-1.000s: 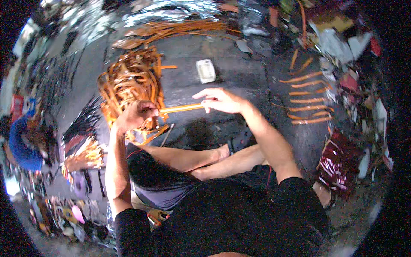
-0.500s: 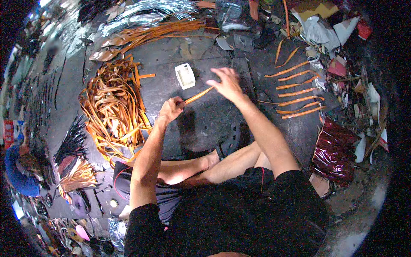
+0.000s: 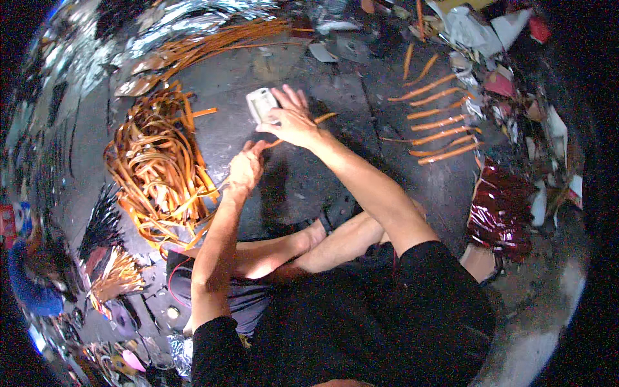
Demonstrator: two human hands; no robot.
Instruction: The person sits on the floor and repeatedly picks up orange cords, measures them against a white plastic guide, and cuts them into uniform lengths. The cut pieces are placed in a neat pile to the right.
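My left hand [image 3: 247, 168] is closed on an end of a narrow orange-brown strip [image 3: 327, 118], which looks like leather. This strip slants up to the right and runs beneath my right hand [image 3: 291, 122]; its far end shows past the wrist. My right hand hovers over it with several fingers stretched out, its thumb beside a small white tray [image 3: 256, 103]. The fingers partly cover the tray. Whether the right thumb and forefinger touch the strip or the tray is hard to make out.
A tangled heap of orange-brown strips [image 3: 161, 174] lies to the left. Several short strips [image 3: 438, 120] are laid in a row at the right, beside scraps [image 3: 477, 32] and a dark red shiny bundle [image 3: 500, 213]. Long thin strips [image 3: 213, 45] lie at the back.
My right hand has swung left and nearer, from the strip's far end to a place beside the white tray. The left hand keeps its hold; the whole view has shifted slightly.
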